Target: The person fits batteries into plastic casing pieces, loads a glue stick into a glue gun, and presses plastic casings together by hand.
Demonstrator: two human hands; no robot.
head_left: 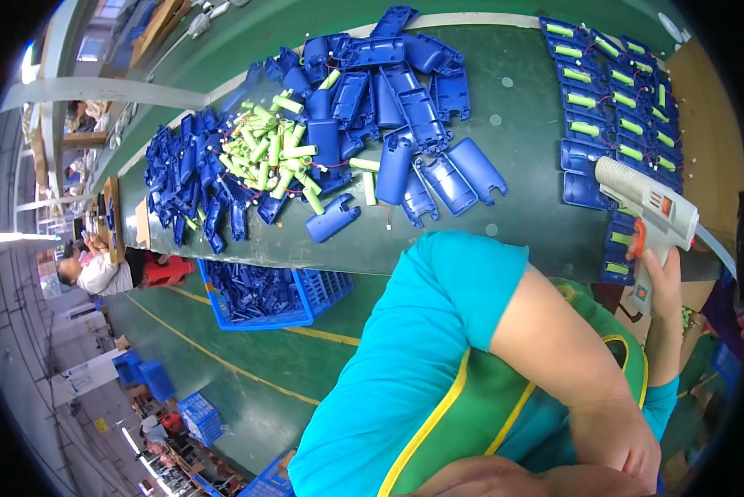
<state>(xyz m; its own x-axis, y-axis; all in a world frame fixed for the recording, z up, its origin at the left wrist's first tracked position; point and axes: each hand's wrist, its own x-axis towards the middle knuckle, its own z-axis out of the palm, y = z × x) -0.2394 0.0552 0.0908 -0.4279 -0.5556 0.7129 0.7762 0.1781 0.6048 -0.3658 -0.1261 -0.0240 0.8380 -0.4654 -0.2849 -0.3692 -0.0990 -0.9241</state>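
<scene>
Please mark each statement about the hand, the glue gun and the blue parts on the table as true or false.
1. The right hand holds a white glue gun. True.
2. The glue gun's trigger is green. False: it is orange.
3. Green cylinders lie heaped among loose blue shells. True.
4. The blue crate stands on the table. False: it stands on the floor below the table's edge.
5. The blue shells near the glue gun lie in rows. True.
</scene>
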